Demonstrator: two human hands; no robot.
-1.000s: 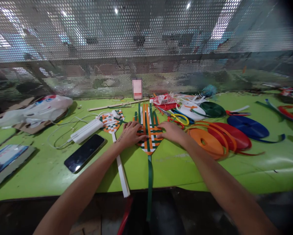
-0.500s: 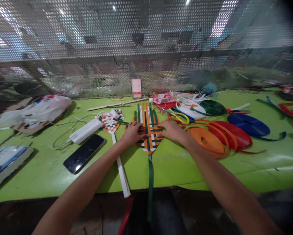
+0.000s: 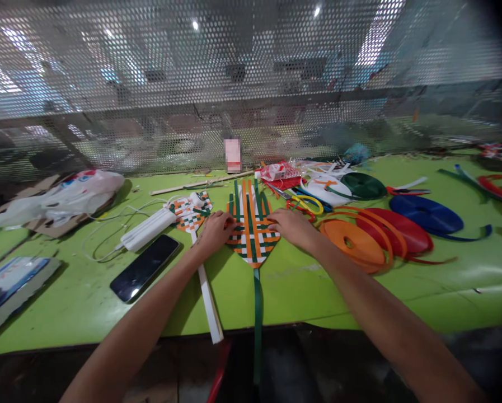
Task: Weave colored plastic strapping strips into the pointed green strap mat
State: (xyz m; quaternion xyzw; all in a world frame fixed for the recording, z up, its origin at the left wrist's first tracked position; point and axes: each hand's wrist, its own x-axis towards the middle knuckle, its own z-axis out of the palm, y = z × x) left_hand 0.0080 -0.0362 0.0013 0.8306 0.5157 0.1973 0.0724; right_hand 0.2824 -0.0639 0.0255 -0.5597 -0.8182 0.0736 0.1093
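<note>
A leaf-shaped woven piece (image 3: pixel 253 232) of orange, green and white flat strips lies between my hands, loose strip ends pointing away and one long green strip (image 3: pixel 257 313) hanging over the near edge. At its left edge, my left hand (image 3: pixel 214 232) has its fingers curled and closed on the weave. My right hand (image 3: pixel 293 228) pinches the right edge with thumb and fingers; the exact strips gripped are partly hidden. To the left of my left hand lies a smaller woven piece (image 3: pixel 187 221) with a long white handle (image 3: pixel 209 305).
A white power strip (image 3: pixel 146 229), a phone (image 3: pixel 145 268) and a plastic bag (image 3: pixel 74 193) are on the left. Yellow-handled scissors (image 3: pixel 312 202) lie behind my right hand. Orange (image 3: pixel 351 243), red (image 3: pixel 410 232), blue (image 3: pixel 427 212) and green (image 3: pixel 364 184) strip coils spread rightward. Perforated metal (image 3: pixel 251 73) stands behind.
My left hand has slid left from over the weave to its left edge, uncovering the middle. My right hand stays at the right edge, nearly unmoved.
</note>
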